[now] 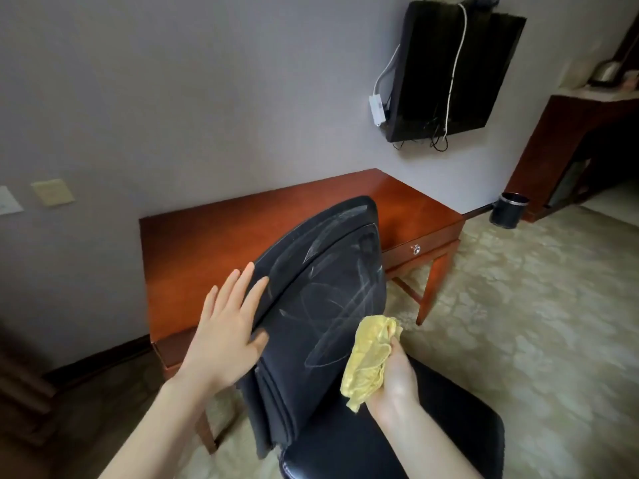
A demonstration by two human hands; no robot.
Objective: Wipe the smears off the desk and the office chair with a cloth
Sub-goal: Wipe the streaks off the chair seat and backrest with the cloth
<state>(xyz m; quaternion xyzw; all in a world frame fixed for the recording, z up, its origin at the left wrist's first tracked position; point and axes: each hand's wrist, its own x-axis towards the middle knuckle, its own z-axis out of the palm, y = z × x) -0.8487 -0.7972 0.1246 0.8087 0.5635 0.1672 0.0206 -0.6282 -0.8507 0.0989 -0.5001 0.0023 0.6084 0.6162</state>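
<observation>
The yellow cloth (368, 361) is bunched in the right hand (394, 378), whose fingers curl round it. It sits just beside the lower backrest of the black office chair (321, 299), which carries pale swirling smears. The left hand (224, 326) lies flat, fingers straight, against the backrest's left edge. Behind the chair stands the reddish wooden desk (242, 229), its drawer (423, 244) closed. Further right, on the carpet by the wall, a dark wastebasket (508, 210) stands upright; whether anything is inside cannot be told.

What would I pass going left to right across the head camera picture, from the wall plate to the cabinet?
Beige wall plate → left hand → chair back → yellow cloth → black bin → dark wooden cabinet.
</observation>
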